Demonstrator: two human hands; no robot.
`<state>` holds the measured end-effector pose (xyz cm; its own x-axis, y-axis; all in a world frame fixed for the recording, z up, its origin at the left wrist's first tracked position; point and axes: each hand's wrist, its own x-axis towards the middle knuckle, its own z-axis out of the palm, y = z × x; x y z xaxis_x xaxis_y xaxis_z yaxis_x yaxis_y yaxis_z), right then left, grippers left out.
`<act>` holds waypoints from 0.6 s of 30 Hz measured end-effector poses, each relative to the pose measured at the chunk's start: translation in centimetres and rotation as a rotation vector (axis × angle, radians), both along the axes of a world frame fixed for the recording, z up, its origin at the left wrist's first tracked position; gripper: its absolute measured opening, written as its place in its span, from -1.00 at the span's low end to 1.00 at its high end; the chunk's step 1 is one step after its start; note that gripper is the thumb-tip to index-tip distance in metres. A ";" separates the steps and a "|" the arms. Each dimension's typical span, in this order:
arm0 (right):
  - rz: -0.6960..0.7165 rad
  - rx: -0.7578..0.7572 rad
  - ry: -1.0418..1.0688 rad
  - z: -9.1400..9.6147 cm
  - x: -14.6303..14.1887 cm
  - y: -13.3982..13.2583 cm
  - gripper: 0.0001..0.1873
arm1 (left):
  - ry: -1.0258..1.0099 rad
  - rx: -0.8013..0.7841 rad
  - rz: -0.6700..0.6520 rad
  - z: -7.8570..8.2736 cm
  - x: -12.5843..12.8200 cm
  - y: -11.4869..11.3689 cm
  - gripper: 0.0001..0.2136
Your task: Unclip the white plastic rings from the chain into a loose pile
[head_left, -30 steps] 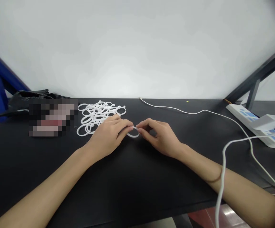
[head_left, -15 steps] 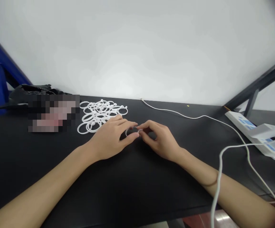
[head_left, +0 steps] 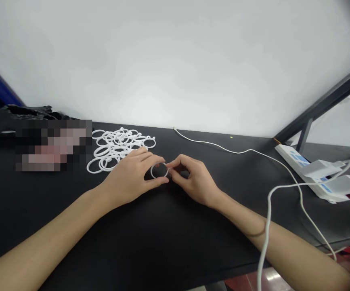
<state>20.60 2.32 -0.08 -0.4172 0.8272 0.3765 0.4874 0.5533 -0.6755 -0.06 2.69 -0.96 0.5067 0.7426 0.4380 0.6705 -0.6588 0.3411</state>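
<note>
A white plastic ring [head_left: 151, 172] is between my two hands, low over the black table. My left hand [head_left: 129, 171] has its thumb along the ring's near edge and its fingers at the far edge, with the hoop showing between them. With thumb and index finger, my right hand [head_left: 194, 178] pinches the small right end of the same ring. That end is mostly hidden by the fingertips. Beyond my left hand lies a loose pile of similar white rings [head_left: 103, 150], several of them with small round knobs.
A white cable [head_left: 208, 142] runs across the black table [head_left: 150, 238] to the right; another cable [head_left: 267, 226] passes over my right forearm. At the right lies a white power strip [head_left: 296, 155] with adapters. A black bag [head_left: 20, 115] and a blurred patch are at the left.
My left thumb has moved down and away from the right fingertips, so more of the ring shows. The right hand keeps its pinch. The view has shifted slightly to the right.
</note>
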 end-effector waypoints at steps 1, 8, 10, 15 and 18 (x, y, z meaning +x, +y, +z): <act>0.002 0.006 -0.006 0.0 0.0 0.0 -0.95 | 0.002 0.007 0.000 0.0 0.0 0.0 -0.66; -0.035 -0.004 0.001 -0.3 0.3 0.3 -0.72 | 0.067 0.146 0.166 0.0 -0.7 0.8 -0.65; -0.053 -0.008 -0.045 -0.4 0.5 0.5 -0.62 | 0.112 0.180 0.342 0.0 -1.7 1.6 -0.62; -0.032 0.024 -0.252 -0.5 0.8 0.7 -0.75 | 0.134 0.143 0.522 0.2 -3.1 2.5 -0.51; -0.027 0.092 -0.364 -0.6 0.8 0.9 -0.77 | 0.086 0.169 0.390 0.3 -2.1 1.8 -0.60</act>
<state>21.40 3.17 -0.64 -0.5162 0.8093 0.2802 0.7017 0.5872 -0.4034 -2.19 4.53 -0.66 0.2423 0.8073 0.5381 0.9015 -0.3924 0.1828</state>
